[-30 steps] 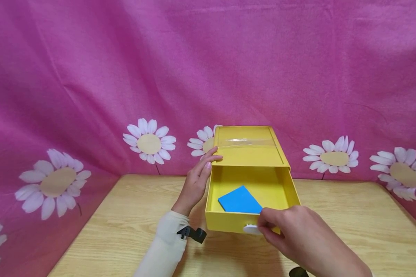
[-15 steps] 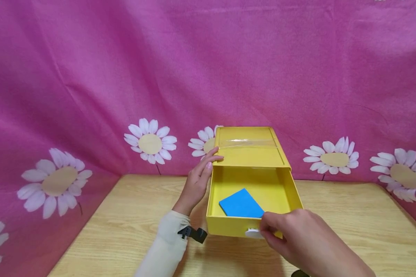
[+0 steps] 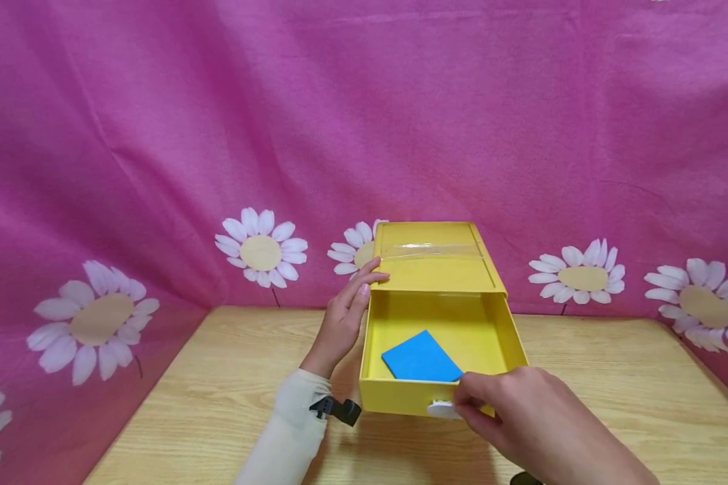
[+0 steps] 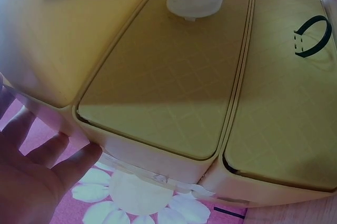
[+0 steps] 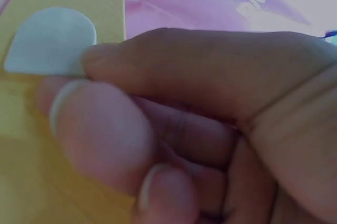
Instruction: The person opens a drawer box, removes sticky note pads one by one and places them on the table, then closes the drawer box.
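Observation:
A small yellow drawer cabinet [image 3: 431, 275] stands on the table, its top drawer [image 3: 394, 396] pulled well out. My right hand [image 3: 530, 417] pinches the white handle [image 3: 440, 408] on that drawer's front between thumb and fingers; the right wrist view shows the thumb on the white handle [image 5: 52, 40]. Inside the drawer lies a flat blue square [image 3: 421, 357], its right corner behind the right hand. My left hand [image 3: 340, 323] rests along the cabinet's left side, fingertips at the top edge. In the left wrist view its fingers [image 4: 79, 163] are straight and spread against the cabinet wall.
Below the open drawer are lower drawers, one with a white handle [image 4: 196, 0], another with a black loop handle [image 4: 318, 37]. Clear tape [image 3: 431, 250] crosses the cabinet top. A pink daisy-print cloth [image 3: 364, 121] hangs behind the wooden table [image 3: 176, 391].
Over the first half second, the right hand drew the drawer slightly farther toward me, the blue square moving with it. Since then the drawer is nearly still. The left hand stays in place.

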`<state>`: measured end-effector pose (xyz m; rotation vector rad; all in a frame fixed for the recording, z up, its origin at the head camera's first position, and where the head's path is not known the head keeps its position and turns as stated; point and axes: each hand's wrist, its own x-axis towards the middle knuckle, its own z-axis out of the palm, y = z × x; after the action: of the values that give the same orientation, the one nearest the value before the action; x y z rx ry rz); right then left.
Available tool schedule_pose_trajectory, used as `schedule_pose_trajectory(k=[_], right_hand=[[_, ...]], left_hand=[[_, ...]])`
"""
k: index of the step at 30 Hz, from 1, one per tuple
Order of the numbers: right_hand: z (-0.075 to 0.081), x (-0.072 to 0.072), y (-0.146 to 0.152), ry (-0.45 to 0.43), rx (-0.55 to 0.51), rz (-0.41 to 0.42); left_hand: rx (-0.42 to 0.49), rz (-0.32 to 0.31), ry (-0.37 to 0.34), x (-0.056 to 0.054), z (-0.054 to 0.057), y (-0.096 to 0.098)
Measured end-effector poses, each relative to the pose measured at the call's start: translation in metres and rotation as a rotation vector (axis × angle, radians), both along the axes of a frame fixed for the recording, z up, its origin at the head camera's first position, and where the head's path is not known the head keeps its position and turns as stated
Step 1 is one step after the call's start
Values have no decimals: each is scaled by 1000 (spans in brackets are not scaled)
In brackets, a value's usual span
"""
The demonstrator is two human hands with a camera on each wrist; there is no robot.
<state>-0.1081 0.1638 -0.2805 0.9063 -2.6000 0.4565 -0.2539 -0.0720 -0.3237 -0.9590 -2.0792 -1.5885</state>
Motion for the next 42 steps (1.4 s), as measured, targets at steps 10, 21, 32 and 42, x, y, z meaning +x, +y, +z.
schedule_pose_trajectory(k=[10, 21, 32, 42], right_hand=[[3, 2, 5, 109, -150, 77], [20, -8, 8, 127, -160, 146], [29, -26, -3, 119, -42, 176], [39, -43, -10, -63, 103, 92]], left_hand=[[13, -1, -24, 2, 1, -2], [15, 3, -18, 0, 1, 1], [22, -2, -35, 1, -1, 0], [16, -3, -21, 1, 0, 0]])
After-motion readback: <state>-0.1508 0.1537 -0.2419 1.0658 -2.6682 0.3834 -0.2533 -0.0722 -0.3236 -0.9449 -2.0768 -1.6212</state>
